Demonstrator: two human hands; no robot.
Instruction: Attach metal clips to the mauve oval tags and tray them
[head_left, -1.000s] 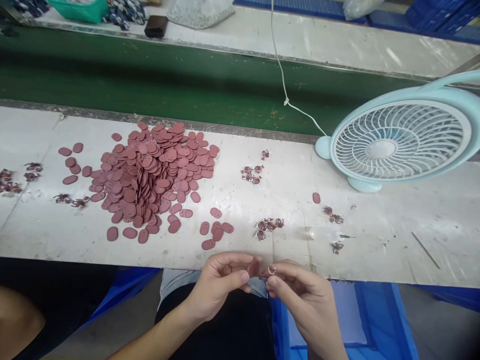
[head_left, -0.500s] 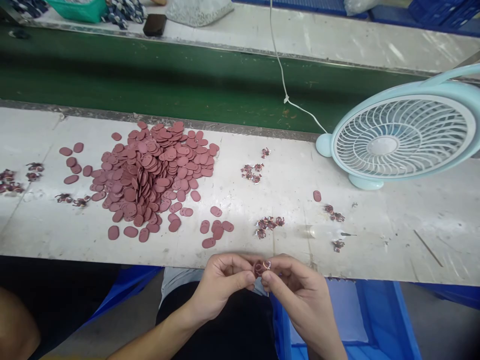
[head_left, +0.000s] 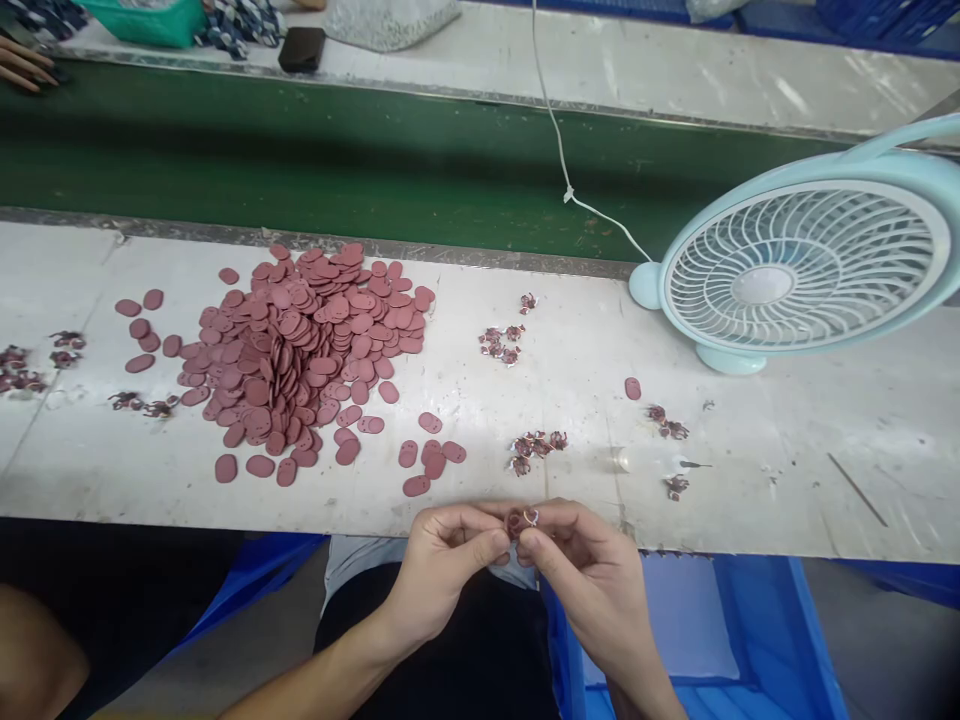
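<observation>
At the table's near edge, my left hand (head_left: 457, 565) and my right hand (head_left: 589, 570) meet around a small brown figure-like piece with white-orange trim (head_left: 520, 520). Both hands pinch it between thumb and fingers, which hide part of it. Just beyond the fingers lies a cluster of similar small brown pieces (head_left: 538, 445). Several reddish-brown oval discs (head_left: 433, 460) rest on the table to the left of that cluster. Farther left is a large heap of the same discs (head_left: 300, 345), some showing small holes.
A light-blue fan (head_left: 802, 270) stands at the right, its white cord (head_left: 559, 140) running back over the green belt (head_left: 420, 150). A small clear bottle with a dark needle tip (head_left: 652, 462) lies nearby. Below the table sits a blue bin (head_left: 772, 620). Another person's hand (head_left: 26, 65) shows top left.
Both hands keep hold of the small brown piece, shifting only slightly. Another person's hand has come into view at the top left. The whole view has moved a little.
</observation>
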